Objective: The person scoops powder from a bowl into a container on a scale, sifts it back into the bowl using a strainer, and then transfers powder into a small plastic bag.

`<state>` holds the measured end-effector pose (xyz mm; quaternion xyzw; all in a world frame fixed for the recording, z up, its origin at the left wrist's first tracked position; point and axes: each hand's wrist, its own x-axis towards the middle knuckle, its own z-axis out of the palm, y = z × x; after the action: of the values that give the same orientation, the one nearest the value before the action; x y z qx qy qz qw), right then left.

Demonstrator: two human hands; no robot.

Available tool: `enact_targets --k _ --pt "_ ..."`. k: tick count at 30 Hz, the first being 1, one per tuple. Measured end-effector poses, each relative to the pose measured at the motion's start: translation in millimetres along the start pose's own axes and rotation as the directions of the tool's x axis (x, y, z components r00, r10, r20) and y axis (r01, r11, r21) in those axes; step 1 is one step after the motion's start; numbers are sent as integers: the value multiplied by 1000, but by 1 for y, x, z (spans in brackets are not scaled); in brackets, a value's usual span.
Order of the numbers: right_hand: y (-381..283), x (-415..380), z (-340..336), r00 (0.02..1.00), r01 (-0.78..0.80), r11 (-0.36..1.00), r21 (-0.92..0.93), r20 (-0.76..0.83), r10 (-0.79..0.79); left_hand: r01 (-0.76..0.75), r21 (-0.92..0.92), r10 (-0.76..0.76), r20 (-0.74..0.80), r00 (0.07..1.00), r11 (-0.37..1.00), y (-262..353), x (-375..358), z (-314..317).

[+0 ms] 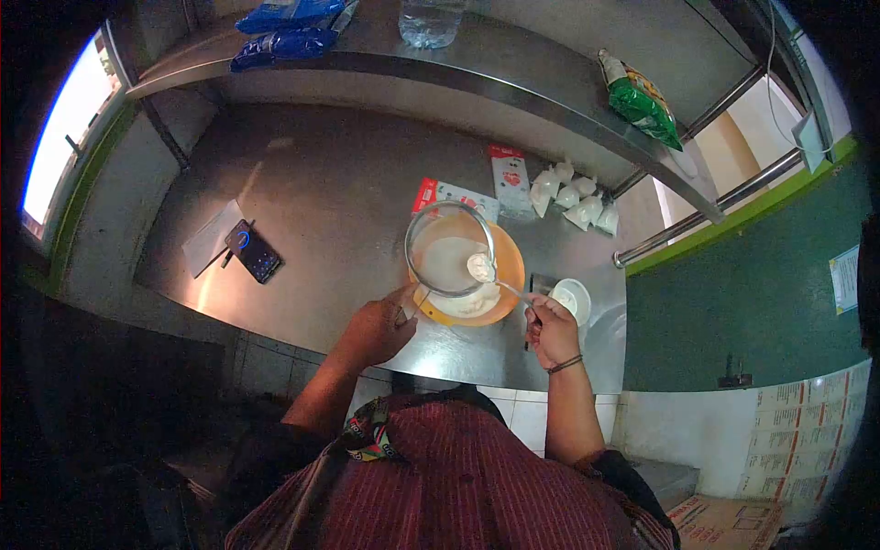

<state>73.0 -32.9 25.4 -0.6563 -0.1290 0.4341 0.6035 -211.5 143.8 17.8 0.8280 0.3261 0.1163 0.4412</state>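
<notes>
On the steel counter (321, 211), the left hand (378, 330) is gripping a round wire-mesh sieve (449, 249) over an orange plastic bowl (502, 275), while the right hand (552, 330) is pinching a metal spoon (486, 270) heaped with white powder inside the sieve.

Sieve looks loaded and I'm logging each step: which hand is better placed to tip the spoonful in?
Right hand: it holds the spoon over the sieve. Left hand grips the sieve's handle.

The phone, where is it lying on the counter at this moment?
In the head view, the phone lies screen up on the left part of the steel counter, beside a white paper and well left of the orange bowl.
</notes>
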Motion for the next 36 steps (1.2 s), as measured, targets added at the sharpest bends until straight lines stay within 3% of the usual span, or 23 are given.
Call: enact_targets --k 2,9,12,17,21,24,27,29,30,32,36 --pt "3 4 2 1000 -1 1000 13 -2 1 -63 13 64 -18 998 998 1 0 5" --pt "1 5 0 1000 -32 997 77 1 32 -37 -38 38 22 999 999 5 1 19" --pt "5 6 -12 1000 -10 996 84 4 10 -170 9 170 -74 983 985 9 7 30" --pt "2 -1 -42 1000 -4 991 135 -22 7 -48 -22 50 88 995 999 40 15 42" --pt "-2 -13 -75 999 17 990 139 -53 -10 -118 -69 124 84 989 991 64 26 66" --pt "0 -15 -104 996 34 985 172 -83 -20 -101 -28 104 188 977 995 85 35 87" --pt "0 -19 -132 993 50 987 156 -116 -32 -189 -62 198 201 959 980 73 51 132" --pt "2 -18 -148 988 66 989 134 -150 -45 -421 67 417 64 907 905 83 58 150" --pt "4 -16 -156 982 77 991 107 -181 -57 -424 69 420 69 905 903 93 60 152" --pt "8 -11 -172 980 84 990 117 -191 -60 -108 -38 114 303 946 993 115 61 153" --pt "3 -14 -190 980 93 989 113 -184 -71 -159 -39 164 248 955 986 112 68 183"
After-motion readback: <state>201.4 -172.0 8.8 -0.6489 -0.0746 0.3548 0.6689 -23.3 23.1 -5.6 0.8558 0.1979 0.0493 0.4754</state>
